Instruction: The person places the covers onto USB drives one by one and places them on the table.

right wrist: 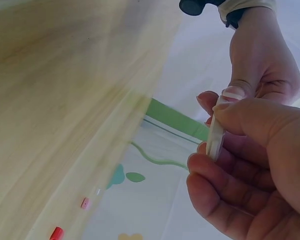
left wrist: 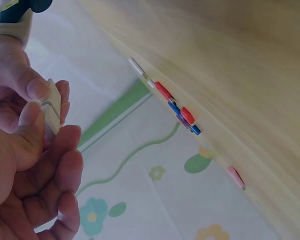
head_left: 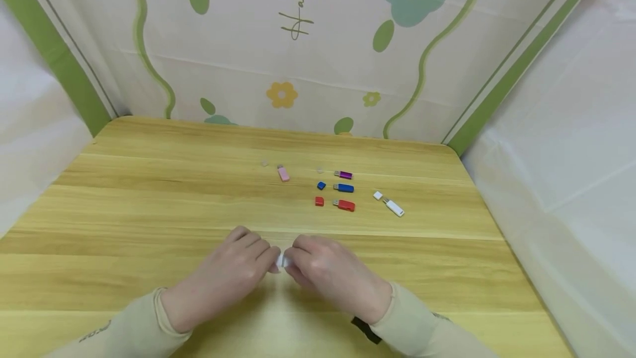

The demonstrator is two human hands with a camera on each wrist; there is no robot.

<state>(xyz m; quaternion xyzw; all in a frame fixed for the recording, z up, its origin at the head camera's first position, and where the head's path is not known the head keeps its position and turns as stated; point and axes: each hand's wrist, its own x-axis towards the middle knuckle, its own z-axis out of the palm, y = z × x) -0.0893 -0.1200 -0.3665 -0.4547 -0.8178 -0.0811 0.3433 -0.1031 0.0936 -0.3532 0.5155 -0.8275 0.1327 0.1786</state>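
Note:
My left hand (head_left: 229, 269) and my right hand (head_left: 330, 272) meet near the front of the wooden table. Between them they hold a small white USB flash drive (left wrist: 53, 107), a seam showing across it in the left wrist view. Thumb and fingers of the left hand pinch one end. The right hand grips the other end, and its longer white body (right wrist: 216, 137) shows in the right wrist view. Fingers hide much of the drive from the head camera.
Uncapped drives lie beyond my hands: pink (head_left: 283, 173), purple (head_left: 344, 175), blue (head_left: 344, 188), red (head_left: 344, 205) and white (head_left: 394, 207). Beside them are a blue cap (head_left: 321, 185), a red cap (head_left: 319, 201) and a white cap (head_left: 378, 195). Flowered cloth (head_left: 238, 59) stands behind the table (head_left: 149, 198).

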